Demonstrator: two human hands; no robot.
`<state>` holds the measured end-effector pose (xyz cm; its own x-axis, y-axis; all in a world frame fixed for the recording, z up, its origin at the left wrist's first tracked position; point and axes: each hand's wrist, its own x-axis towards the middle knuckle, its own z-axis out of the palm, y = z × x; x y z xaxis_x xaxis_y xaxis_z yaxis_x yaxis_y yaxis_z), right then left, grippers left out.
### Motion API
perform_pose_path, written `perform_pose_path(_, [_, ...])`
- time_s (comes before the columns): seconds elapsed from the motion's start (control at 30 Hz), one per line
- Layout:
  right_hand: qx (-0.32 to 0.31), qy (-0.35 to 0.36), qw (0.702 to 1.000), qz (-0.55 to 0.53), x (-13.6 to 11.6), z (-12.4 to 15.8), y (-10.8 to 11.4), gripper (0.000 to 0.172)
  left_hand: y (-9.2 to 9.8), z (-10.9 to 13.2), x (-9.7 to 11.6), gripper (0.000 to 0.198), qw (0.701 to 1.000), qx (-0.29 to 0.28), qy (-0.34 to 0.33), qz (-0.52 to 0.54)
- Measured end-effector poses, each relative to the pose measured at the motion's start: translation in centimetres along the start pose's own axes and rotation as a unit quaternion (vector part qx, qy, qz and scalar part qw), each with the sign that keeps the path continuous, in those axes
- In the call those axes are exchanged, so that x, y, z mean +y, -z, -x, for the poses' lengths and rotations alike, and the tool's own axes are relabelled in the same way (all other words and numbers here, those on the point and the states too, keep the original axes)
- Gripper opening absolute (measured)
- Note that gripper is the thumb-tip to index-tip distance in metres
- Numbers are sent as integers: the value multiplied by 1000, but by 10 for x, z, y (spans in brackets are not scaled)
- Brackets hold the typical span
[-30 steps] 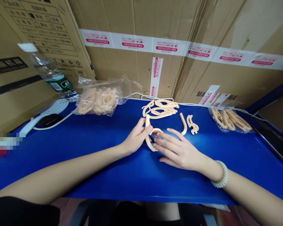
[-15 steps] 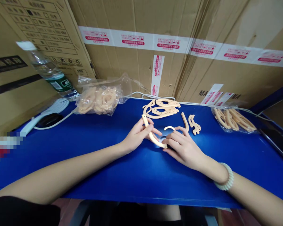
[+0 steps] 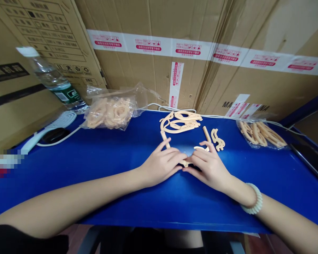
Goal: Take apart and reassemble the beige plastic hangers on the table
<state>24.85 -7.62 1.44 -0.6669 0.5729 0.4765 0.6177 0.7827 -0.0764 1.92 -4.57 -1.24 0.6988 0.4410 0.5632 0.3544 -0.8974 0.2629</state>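
Observation:
A beige plastic folding hanger (image 3: 165, 138) is between my two hands, low over the blue table. My left hand (image 3: 160, 164) is closed over one curved arm of it; the arm's upper end shows beyond the fingers. At the joint (image 3: 185, 163), my right hand (image 3: 212, 164) pinches the other part, and the fingertips of both hands nearly meet there. A thin curved hook (image 3: 200, 148) sticks out beyond my right fingers. Most of the joint is hidden under the fingers. Loose hanger parts, a straight piece (image 3: 206, 133) and a wavy piece (image 3: 217, 139), lie just past my right hand.
Several assembled hangers (image 3: 181, 123) lie at the back middle. A clear bag of beige parts (image 3: 108, 112) is back left, near a water bottle (image 3: 60, 86) and a white brush-like object (image 3: 53, 125). Another bag (image 3: 262, 133) lies right, by a dark flat device (image 3: 310, 162). Cardboard boxes (image 3: 148, 74) stand behind.
My left hand has slid from the arm's upper end down and right toward the joint, its fingers now covering the arm. The hook has turned lower beside my right hand.

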Motion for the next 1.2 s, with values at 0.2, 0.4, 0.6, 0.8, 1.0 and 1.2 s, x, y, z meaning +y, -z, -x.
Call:
perform_pose_path(0.2, [12, 16, 1000, 11, -5, 0, 1, 24, -1, -4, 0, 26, 999, -42, -10, -30])
perform_pose_path(0.4, [-2, 0, 997, -79, -5, 0, 0, 19, 2, -4, 0, 25, 994, -73, -58, -51])
perform_pose_path(0.6, [-16, -60, 972, -227, -5, -3, 0, 16, 2, -2, 1, 27, 997, -65, -49, -13])
perform_pose_path(0.8, [27, -107, 981, -156, 10, -3, 5, 12, 1, -2, 4, 30, 997, -50, -38, 51])
perform_pose_path(1.0, [-39, -73, 997, -9, 24, -1, 0, 11, 0, 0, -1, 28, 996, -46, -56, 49])
perform_pose_path(1.2, [-31, -66, 997, 5, 25, 1, 1, 14, 3, -1, 2, 25, 997, -49, -59, 17])
